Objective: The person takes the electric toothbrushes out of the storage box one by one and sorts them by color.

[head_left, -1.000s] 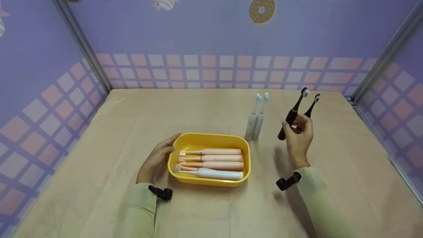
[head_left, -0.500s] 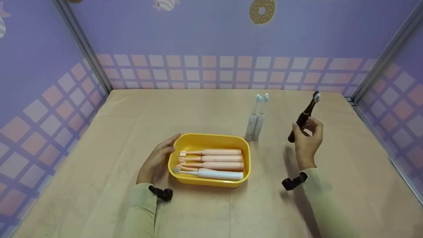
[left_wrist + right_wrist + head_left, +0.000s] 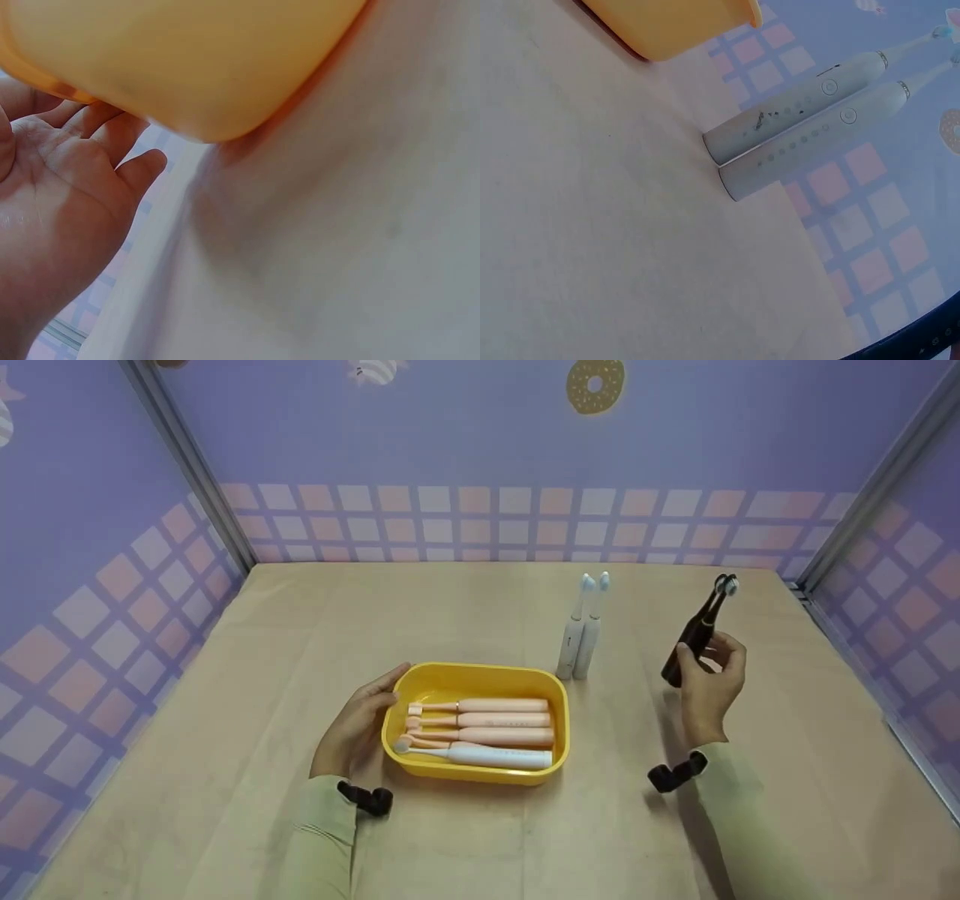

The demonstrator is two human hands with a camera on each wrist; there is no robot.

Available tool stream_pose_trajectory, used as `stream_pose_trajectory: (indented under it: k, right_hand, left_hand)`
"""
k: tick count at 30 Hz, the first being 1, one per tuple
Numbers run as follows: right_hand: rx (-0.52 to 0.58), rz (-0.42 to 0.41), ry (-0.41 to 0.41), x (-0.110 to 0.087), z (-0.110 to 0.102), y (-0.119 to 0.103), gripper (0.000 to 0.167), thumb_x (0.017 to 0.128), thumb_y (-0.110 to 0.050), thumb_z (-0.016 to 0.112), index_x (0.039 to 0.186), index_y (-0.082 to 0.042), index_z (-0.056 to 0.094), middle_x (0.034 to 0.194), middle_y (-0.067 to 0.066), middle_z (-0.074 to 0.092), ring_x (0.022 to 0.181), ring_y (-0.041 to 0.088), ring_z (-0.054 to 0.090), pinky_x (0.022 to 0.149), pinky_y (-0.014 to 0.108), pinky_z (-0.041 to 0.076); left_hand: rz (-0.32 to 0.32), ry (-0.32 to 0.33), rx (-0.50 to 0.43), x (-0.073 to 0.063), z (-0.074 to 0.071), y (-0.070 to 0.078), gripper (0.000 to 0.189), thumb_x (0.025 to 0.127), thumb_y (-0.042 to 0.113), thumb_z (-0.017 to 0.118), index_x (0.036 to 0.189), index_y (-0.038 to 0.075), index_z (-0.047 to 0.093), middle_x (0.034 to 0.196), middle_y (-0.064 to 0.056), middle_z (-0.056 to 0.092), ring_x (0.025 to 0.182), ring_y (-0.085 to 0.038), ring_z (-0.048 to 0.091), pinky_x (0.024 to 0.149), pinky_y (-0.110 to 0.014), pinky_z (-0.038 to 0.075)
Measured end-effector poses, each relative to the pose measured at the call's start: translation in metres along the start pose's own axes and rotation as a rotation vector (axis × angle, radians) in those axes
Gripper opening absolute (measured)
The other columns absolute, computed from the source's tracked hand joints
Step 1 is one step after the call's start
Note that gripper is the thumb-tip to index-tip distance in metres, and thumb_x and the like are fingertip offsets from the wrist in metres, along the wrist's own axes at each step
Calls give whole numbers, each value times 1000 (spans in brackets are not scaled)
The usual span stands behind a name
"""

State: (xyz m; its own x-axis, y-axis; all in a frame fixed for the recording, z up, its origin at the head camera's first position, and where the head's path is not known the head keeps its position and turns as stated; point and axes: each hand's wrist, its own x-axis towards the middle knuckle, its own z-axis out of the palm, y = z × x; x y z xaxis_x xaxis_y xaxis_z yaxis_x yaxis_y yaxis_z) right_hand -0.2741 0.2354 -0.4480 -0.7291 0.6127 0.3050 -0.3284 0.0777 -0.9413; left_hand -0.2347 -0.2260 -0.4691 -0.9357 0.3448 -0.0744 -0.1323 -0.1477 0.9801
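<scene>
At the left end of a yellow plastic bin (image 3: 480,777), my left hand (image 3: 360,716) holds the wall, with the thumb at the rim. The palm shows in the left wrist view below the bin. Several pink electric toothbrushes (image 3: 502,720) and a white one (image 3: 499,755) lie inside, heads to the left. My right hand (image 3: 712,690) grips a black electric toothbrush (image 3: 703,636) by its handle, upright and tilted. A second black toothbrush (image 3: 709,604) stands close beside it, partly hidden. In the right wrist view only a dark handle (image 3: 930,330) shows at the lower corner.
Two white electric toothbrushes (image 3: 577,649) stand upright side by side just beyond the bin's right back corner. A beige cloth (image 3: 360,615) covers the table. Purple patterned walls (image 3: 450,442) close off the back and both sides.
My right hand has moved right and slightly nearer with the black toothbrush, which now stands close beside the second black one. The left hand and the bin have not moved.
</scene>
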Motion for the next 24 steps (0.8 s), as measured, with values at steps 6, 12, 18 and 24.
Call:
stream_pose_trajectory:
  k: [6, 12, 18, 24]
  right_hand:
    - [-22, 32, -4, 2, -5, 2, 36, 84, -4, 69, 116, -14, 55, 106, -7, 54, 98, 10, 52, 84, 20, 47]
    - [-9, 39, -8, -1, -9, -10, 35, 83, 0, 69, 114, -11, 56, 104, -5, 55, 96, 11, 53, 81, 18, 48]
    - [-54, 33, -13, 0, -14, -13, 35, 83, -1, 69, 115, -6, 55, 102, -6, 55, 95, 10, 53, 77, 14, 49]
    - [-66, 61, -21, 4, -18, -8, 36, 83, -1, 69, 115, -7, 55, 103, -8, 54, 96, 9, 52, 77, 13, 48]
  left_hand:
    - [4, 19, 18, 0, 1, 0, 56, 100, 2, 34, 154, 8, 21, 162, -4, 14, 148, -19, 17, 116, -36, 27]
    - [3, 18, -1, 0, 1, 0, 56, 100, 2, 34, 154, 7, 21, 162, -4, 13, 148, -21, 18, 117, -37, 26]
    - [4, 8, -6, 1, 1, 0, 57, 100, 1, 33, 154, 8, 20, 162, -5, 15, 148, -21, 19, 117, -38, 26]
    - [-5, 21, 17, 0, 2, 0, 57, 99, 2, 35, 154, 10, 21, 161, -4, 17, 147, -21, 22, 116, -36, 28]
